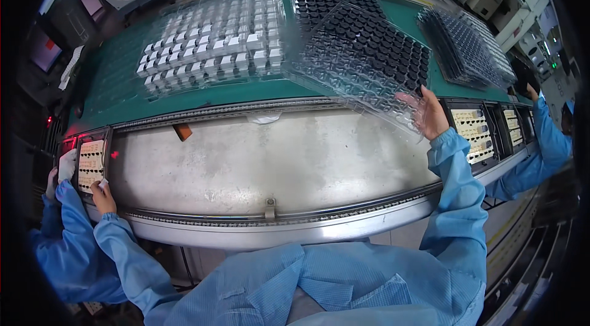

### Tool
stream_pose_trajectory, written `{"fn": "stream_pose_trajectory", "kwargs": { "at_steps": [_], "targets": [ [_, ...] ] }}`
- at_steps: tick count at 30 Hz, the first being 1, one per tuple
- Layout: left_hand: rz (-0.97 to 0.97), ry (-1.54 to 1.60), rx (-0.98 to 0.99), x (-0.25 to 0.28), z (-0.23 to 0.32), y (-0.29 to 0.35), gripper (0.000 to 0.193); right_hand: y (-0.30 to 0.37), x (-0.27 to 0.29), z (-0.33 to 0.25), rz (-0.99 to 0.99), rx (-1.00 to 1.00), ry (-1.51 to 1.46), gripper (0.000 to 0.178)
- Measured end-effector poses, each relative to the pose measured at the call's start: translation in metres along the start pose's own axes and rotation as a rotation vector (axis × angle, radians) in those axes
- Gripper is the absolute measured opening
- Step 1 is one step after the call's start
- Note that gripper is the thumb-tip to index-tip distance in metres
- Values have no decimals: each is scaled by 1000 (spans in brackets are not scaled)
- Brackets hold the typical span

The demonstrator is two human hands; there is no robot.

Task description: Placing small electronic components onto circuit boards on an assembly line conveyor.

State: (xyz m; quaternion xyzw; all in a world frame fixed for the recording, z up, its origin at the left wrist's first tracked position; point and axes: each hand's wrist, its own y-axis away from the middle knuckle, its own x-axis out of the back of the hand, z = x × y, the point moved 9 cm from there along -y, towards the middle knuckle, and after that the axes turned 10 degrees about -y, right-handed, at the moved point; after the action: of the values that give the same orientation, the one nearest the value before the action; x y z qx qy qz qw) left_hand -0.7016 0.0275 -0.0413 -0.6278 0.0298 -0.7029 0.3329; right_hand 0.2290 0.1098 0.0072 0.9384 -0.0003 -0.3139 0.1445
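Observation:
At the right, my right hand [430,114] grips the near corner of a clear plastic tray [362,83] with moulded pockets. The tray lies at a slant, its near corner jutting over the conveyor edge. Rows of black round parts [393,49] fill its far portion; the pockets nearest me look clear. Far to the left, my left hand [104,198] is closed at the corner of a black-framed fixture [92,163] carrying cream boards. Something small and white shows at its fingertips, too small to name.
Stacked clear trays with white parts [209,49] stand on the green bench [117,80]; more trays [461,49] are at the right. Below runs a metal conveyor [270,160], with fixtures of cream boards [473,132] rightward. Co-workers' sleeves [77,246] flank me, one with a white-gloved hand [67,166].

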Motion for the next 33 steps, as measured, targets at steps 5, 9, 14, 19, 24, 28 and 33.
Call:
{"fn": "stream_pose_trajectory", "kwargs": {
  "at_steps": [5,9,14,19,24,28,33],
  "targets": [
    [-5,-8,2,12,17,10,28,18,-4,19,19,174,-40,42],
    [-50,-57,64,18,39,18,29,16,-32,29,-1,270,-91,36],
    [-99,9,-18,37,101,45,28,-15,-76,50,-1,325,-48,48],
    [-269,31,-189,69,214,94,27,-49,-129,69,64,354,-189,67],
    [-499,128,-440,87,319,139,32,-102,-160,75,-39,322,-456,76],
    [-769,284,-507,93,378,166,31,-127,-177,89,-60,9,-498,75],
    [-1151,457,-631,85,443,202,32,-119,-188,80,-246,-167,-10,66]
  ]
}}
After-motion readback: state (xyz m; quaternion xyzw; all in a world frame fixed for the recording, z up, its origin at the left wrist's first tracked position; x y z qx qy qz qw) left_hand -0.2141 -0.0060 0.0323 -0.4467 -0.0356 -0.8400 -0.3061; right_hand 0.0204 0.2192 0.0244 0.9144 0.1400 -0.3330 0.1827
